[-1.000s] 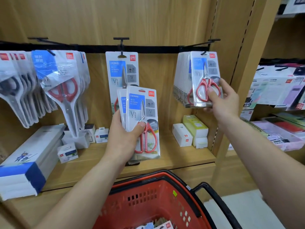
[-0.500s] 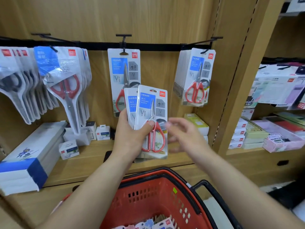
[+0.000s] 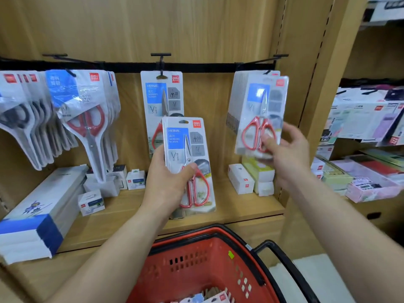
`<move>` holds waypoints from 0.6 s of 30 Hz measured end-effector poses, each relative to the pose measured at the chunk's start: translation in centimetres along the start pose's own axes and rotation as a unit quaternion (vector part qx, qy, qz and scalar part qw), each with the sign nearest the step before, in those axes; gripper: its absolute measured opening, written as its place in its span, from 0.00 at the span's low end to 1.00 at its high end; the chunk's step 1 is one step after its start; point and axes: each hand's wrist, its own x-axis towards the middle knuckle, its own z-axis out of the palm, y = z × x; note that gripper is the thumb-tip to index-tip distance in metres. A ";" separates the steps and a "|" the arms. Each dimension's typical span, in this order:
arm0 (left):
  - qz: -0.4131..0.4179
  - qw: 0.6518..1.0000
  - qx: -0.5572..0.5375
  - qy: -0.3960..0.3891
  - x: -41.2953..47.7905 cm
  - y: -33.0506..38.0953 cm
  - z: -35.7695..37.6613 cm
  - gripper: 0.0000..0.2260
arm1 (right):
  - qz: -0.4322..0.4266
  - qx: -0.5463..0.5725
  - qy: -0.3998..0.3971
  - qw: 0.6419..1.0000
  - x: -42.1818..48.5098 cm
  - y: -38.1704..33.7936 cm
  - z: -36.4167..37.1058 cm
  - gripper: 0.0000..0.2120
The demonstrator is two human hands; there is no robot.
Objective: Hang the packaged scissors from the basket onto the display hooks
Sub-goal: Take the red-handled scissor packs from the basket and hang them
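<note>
Head cam is showing two hands, each holding one blister pack of red-handled scissors in front of the wooden display. Left hand [image 3: 168, 184] is gripping its pack [image 3: 185, 138] by the lower half, thumb curled across the front. It's a white card with a blue panel reading "HOME" and a red deli tag in the top corner. Right hand [image 3: 286, 152] is pinching the second pack [image 3: 262, 101] at the handle end, tilted, just in front of the stack [image 3: 237, 95] hanging at the right end of the black rail [image 3: 207, 67]. One matching pack [image 3: 160, 99] is hanging on the middle hook [image 3: 161, 62]. Red basket [image 3: 196, 270] is sitting below.
</note>
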 end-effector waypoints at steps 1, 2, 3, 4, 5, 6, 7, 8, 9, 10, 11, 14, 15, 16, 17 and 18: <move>0.001 1.000 0.002 -0.001 0.1 0.0 0.1 0.21 | -0.016 -0.011 0.011 1.000 1.3 -0.7 -0.1 0.18; 0.001 1.000 0.002 -0.001 0.2 0.1 0.2 0.21 | -0.028 -0.025 0.015 0.999 2.5 -1.2 -0.2 0.18; 0.000 1.000 0.001 0.000 0.4 0.1 0.3 0.21 | -0.032 -0.039 0.014 0.999 3.5 -1.7 -0.4 0.18; -0.001 1.000 0.000 0.003 0.5 0.1 0.4 0.21 | -0.033 -0.050 0.009 0.998 4.2 -1.9 -0.4 0.20; -0.002 1.000 0.000 0.004 0.6 0.1 0.4 0.21 | -0.034 -0.061 0.001 0.998 4.8 -2.0 -0.5 0.21; -0.001 1.000 0.002 0.005 0.7 0.1 0.5 0.21 | -0.039 -0.071 -0.003 0.997 5.1 -1.9 -0.6 0.24; 0.001 1.000 0.006 0.005 0.8 0.0 0.5 0.22 | -0.048 -0.079 -0.004 0.996 5.3 -1.7 -0.7 0.26; 0.003 1.000 0.009 0.006 0.9 0.0 0.5 0.22 | -0.058 -0.084 0.000 0.995 5.4 -1.5 -0.9 0.29; 0.005 1.000 0.012 0.008 1.1 -0.1 0.4 0.22 | -0.069 -0.087 0.003 0.994 5.4 -1.1 -1.0 0.31; 0.006 1.000 0.012 0.009 1.2 -0.2 0.4 0.22 | -0.079 -0.091 0.002 0.993 5.5 -0.8 -1.1 0.31; 0.004 1.000 0.012 0.009 1.2 -0.3 0.4 0.22 | -0.084 -0.096 -0.004 0.992 5.5 -0.4 -1.2 0.30; 0.002 1.000 0.016 0.008 1.3 -0.7 0.5 0.21 | -0.091 -0.121 -0.018 0.988 6.0 0.6 -1.4 0.28; 0.002 1.000 0.019 0.009 1.3 -0.8 0.5 0.21 | -0.097 -0.139 -0.018 0.985 6.5 0.9 -1.3 0.28; 0.001 1.000 0.021 0.009 1.4 -0.9 0.6 0.21 | -0.104 -0.157 -0.017 0.982 7.1 1.2 -1.2 0.28; 0.000 1.000 0.022 0.009 1.5 -0.9 0.7 0.21 | -0.110 -0.177 -0.016 0.978 7.7 1.4 -1.1 0.27; -0.001 1.000 0.021 0.008 1.6 -0.9 0.8 0.22 | -0.113 -0.197 -0.016 0.974 8.4 1.7 -0.9 0.28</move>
